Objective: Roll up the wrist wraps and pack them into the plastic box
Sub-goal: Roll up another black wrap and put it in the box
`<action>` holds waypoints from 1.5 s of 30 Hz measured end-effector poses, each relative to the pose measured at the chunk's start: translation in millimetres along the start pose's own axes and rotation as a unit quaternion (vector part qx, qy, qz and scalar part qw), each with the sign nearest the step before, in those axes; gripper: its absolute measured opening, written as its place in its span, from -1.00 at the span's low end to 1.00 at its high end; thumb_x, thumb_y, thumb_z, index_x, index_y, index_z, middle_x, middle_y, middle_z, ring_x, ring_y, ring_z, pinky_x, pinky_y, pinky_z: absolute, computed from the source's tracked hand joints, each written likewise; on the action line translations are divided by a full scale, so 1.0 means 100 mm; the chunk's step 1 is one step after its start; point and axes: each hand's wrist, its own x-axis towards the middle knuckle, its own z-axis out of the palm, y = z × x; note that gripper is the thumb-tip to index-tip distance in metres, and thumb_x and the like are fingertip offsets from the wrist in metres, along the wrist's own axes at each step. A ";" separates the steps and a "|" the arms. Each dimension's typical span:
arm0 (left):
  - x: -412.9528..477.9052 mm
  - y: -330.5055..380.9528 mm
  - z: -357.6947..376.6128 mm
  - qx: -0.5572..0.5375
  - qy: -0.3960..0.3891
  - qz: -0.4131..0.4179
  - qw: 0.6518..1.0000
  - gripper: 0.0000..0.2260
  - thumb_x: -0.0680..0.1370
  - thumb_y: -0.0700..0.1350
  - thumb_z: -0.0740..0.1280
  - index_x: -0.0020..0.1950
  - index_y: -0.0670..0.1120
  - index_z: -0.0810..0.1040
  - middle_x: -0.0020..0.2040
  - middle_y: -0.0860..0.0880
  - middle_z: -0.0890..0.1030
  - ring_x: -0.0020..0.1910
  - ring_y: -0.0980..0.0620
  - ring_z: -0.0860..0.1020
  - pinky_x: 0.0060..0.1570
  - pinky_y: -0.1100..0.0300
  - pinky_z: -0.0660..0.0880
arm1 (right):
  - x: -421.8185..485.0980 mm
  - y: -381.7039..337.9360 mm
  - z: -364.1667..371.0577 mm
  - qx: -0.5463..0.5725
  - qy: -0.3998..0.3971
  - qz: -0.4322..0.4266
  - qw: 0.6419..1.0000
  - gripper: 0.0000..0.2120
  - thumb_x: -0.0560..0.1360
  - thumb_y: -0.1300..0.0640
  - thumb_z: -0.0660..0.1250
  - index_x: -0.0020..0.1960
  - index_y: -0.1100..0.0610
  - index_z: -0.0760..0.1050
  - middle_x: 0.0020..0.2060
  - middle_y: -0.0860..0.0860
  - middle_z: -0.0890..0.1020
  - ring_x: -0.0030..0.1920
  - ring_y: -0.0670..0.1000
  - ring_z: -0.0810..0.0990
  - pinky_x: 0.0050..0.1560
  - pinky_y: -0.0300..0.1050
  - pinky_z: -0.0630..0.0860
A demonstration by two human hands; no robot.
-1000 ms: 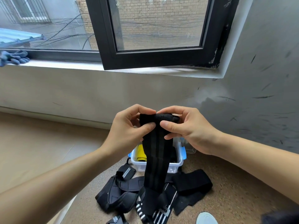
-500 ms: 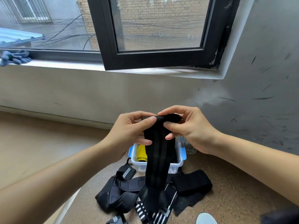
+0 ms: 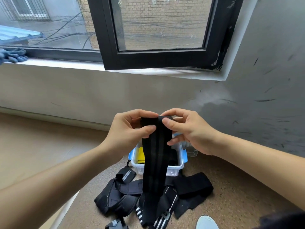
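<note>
At the centre of the frame I see both hands raised in front of the wall, holding the top end of a long black wrist wrap (image 3: 155, 162). The left hand (image 3: 130, 129) pinches its upper left corner, thumb on the near face and fingers curled behind. The right hand (image 3: 189, 131) pinches the upper right edge, thumb tip pressed on the front and index finger hooked over the top, where the fabric looks folded over. The wrap hangs straight down, its tail reaching the pile of other black wraps (image 3: 189, 187) on the floor at lower centre. Behind the hanging strip sits the plastic box (image 3: 180, 164), clear with blue latches, lid off, a yellow item (image 3: 141, 154) inside on the left. Blue gloves (image 3: 13, 54) lie on the sill at the upper left.
</note>
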 end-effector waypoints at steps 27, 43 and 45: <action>0.27 -0.09 -0.02 -0.011 0.007 -0.047 0.999 -0.75 0.55 -0.34 0.44 0.19 -0.13 0.67 -0.05 -0.10 0.74 -0.08 0.06 0.71 -0.16 0.29 0.59 | 0.28 0.05 -0.09 0.026 -0.006 0.050 0.998 -0.59 0.57 -0.07 0.37 0.25 0.21 0.54 0.01 0.16 0.65 0.00 0.15 0.74 -0.15 0.00 0.68; 0.29 -0.07 0.01 -0.027 -0.015 -0.124 0.992 -0.81 0.60 -0.05 0.41 0.17 -0.08 0.68 0.02 -0.14 0.72 0.05 -0.05 0.72 -0.18 0.16 0.63 | 0.24 0.06 -0.09 -0.004 0.042 -0.056 0.998 -0.76 0.52 0.42 0.41 0.13 0.19 0.56 -0.02 0.10 0.61 -0.11 0.00 0.69 -0.17 -0.10 0.67; 0.29 -0.05 0.00 -0.027 -0.012 -0.112 0.993 -0.84 0.59 -0.13 0.43 0.16 -0.11 0.68 -0.03 -0.11 0.73 0.01 -0.01 0.73 -0.19 0.18 0.63 | 0.23 0.06 -0.09 -0.036 0.042 -0.075 0.996 -0.74 0.51 0.43 0.42 0.12 0.17 0.56 -0.02 0.09 0.63 -0.07 0.04 0.69 -0.17 -0.09 0.67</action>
